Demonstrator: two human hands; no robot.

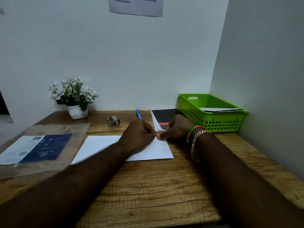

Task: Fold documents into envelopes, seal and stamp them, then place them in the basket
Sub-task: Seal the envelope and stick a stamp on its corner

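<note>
Envelope (148, 150) lies flat on the bench (148, 186) under our left hand (139, 135), both it and right hand (176, 129) pinching something tiny at its far corner; a crooked stamp risks if the paper slides.

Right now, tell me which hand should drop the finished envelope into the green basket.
Right. The right hand is nearer the green basket, which stands at the desk's right rear corner. The left hand would have to cross over it. Both meet at the envelope's far right corner.
</note>
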